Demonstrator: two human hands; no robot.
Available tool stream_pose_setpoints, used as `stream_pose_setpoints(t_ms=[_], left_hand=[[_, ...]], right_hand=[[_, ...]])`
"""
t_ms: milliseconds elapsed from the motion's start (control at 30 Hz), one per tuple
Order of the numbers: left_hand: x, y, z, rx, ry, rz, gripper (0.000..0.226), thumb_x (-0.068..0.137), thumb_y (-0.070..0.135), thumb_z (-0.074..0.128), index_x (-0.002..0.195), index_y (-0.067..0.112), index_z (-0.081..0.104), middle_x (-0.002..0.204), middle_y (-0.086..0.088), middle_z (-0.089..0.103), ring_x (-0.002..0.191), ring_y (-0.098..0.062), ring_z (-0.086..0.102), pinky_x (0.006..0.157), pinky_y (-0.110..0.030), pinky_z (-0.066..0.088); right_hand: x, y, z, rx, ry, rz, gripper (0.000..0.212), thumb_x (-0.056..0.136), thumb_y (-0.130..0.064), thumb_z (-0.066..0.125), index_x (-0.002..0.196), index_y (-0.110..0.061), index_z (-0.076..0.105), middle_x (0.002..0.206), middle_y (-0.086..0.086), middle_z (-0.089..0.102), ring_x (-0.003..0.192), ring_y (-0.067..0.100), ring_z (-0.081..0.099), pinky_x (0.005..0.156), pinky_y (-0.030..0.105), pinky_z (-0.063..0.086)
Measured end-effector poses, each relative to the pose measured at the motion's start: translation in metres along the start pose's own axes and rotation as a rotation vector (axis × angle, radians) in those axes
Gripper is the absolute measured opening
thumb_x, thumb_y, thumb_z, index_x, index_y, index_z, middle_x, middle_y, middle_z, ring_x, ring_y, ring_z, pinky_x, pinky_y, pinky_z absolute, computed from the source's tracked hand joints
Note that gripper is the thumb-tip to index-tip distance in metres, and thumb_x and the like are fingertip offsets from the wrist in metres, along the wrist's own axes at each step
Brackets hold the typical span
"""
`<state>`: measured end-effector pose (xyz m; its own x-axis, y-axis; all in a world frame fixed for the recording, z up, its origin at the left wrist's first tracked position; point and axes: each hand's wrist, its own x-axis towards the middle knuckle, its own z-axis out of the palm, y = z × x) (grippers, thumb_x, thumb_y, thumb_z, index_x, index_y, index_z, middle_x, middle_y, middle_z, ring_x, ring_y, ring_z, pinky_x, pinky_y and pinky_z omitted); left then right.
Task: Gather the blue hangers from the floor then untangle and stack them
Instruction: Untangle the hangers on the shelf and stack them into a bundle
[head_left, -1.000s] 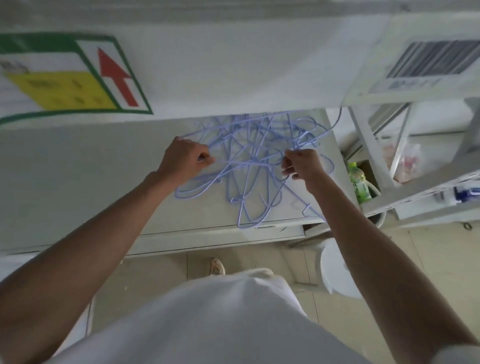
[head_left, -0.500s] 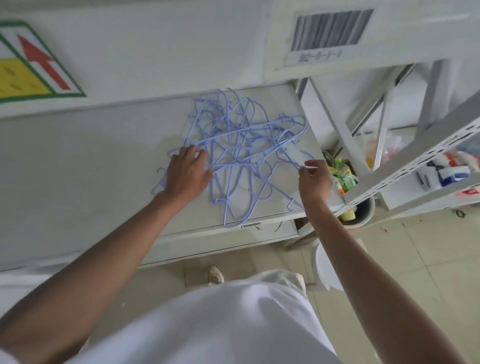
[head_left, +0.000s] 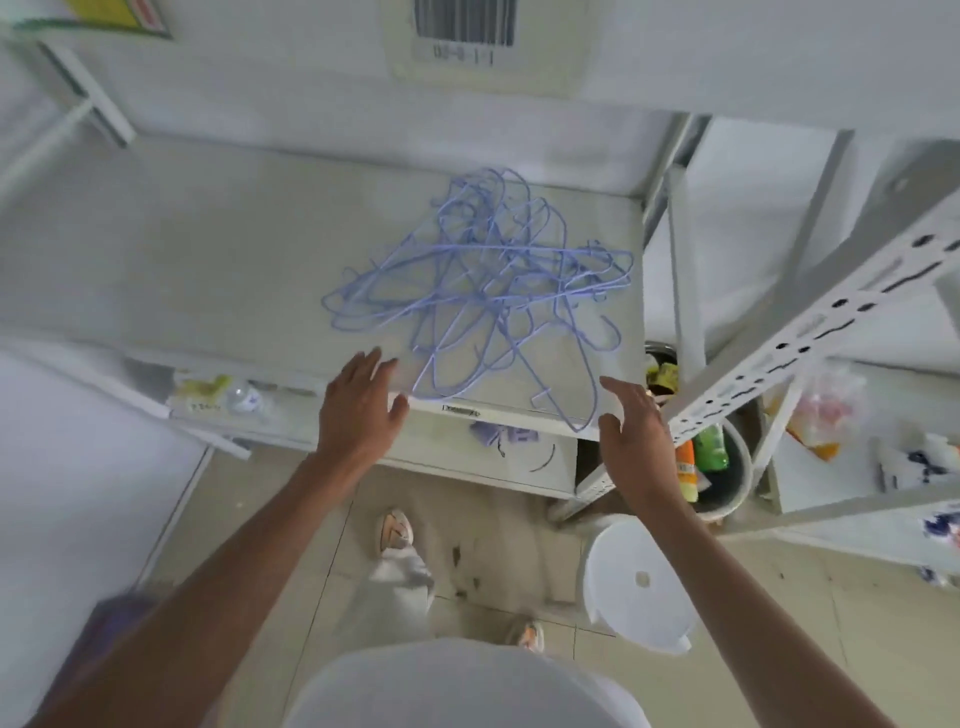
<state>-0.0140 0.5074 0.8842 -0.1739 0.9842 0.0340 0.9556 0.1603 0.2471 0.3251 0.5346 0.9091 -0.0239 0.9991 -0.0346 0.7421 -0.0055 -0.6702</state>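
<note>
A tangled heap of thin blue wire hangers (head_left: 483, 291) lies on the white shelf top (head_left: 218, 249), near its right front corner, with one hanger tip hanging over the front edge. My left hand (head_left: 358, 405) hovers at the shelf's front edge, just left of the heap, fingers spread and holding nothing. My right hand (head_left: 634, 431) is below the corner at the right, fingers apart and empty, clear of the hangers.
A white perforated rack (head_left: 810, 332) stands at the right with bottles and bags. A dark bin (head_left: 722, 467) with bottles sits beside the shelf corner. A white plastic stool (head_left: 634, 587) stands on the tiled floor by my feet. A lower shelf (head_left: 244, 400) holds small items.
Both hands have let go of the hangers and pulled back toward me, off the heap. The view has tilted down and the heap now rests untouched on the shelf.
</note>
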Motion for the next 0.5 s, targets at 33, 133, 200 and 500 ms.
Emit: stream_pose_setpoints(t_ms=[33, 133, 200, 500], left_hand=[[-0.009, -0.001, -0.004, -0.032, -0.01, -0.055, 0.05, 0.093, 0.023, 0.066, 0.14, 0.009, 0.058, 0.153, -0.015, 0.05, 0.143, -0.036, 0.043, 0.107, -0.052, 0.043], [-0.025, -0.002, -0.018, -0.089, 0.006, -0.137, 0.047, 0.097, 0.024, 0.061, 0.141, 0.011, 0.056, 0.154, -0.013, 0.049, 0.145, -0.033, 0.04, 0.11, -0.05, 0.041], [-0.025, -0.002, -0.028, -0.115, 0.016, -0.142, 0.048, 0.098, 0.026, 0.06, 0.143, 0.013, 0.054, 0.156, -0.012, 0.046, 0.146, -0.031, 0.038, 0.111, -0.049, 0.039], [-0.005, -0.027, -0.037, -0.169, -0.035, -0.116, 0.053, 0.098, 0.029, 0.057, 0.148, 0.016, 0.047, 0.16, -0.008, 0.041, 0.147, -0.028, 0.036, 0.112, -0.048, 0.037]], right_hand=[[0.001, -0.001, -0.001, -0.019, -0.044, -0.027, 0.055, 0.095, -0.001, 0.051, 0.147, -0.019, 0.054, 0.15, 0.003, 0.055, 0.137, 0.027, 0.051, 0.106, 0.043, 0.046], [0.009, -0.017, 0.005, -0.014, -0.114, -0.062, 0.062, 0.094, -0.002, 0.049, 0.152, -0.022, 0.047, 0.155, 0.005, 0.052, 0.139, 0.029, 0.05, 0.105, 0.04, 0.044], [0.018, -0.035, 0.014, -0.02, -0.13, -0.082, 0.065, 0.093, -0.003, 0.048, 0.154, -0.025, 0.044, 0.157, 0.003, 0.049, 0.141, 0.028, 0.048, 0.105, 0.041, 0.043], [0.028, -0.088, 0.062, -0.076, -0.236, -0.127, 0.059, 0.096, -0.01, 0.048, 0.154, -0.022, 0.042, 0.163, 0.0, 0.042, 0.146, 0.026, 0.042, 0.111, 0.046, 0.043]])
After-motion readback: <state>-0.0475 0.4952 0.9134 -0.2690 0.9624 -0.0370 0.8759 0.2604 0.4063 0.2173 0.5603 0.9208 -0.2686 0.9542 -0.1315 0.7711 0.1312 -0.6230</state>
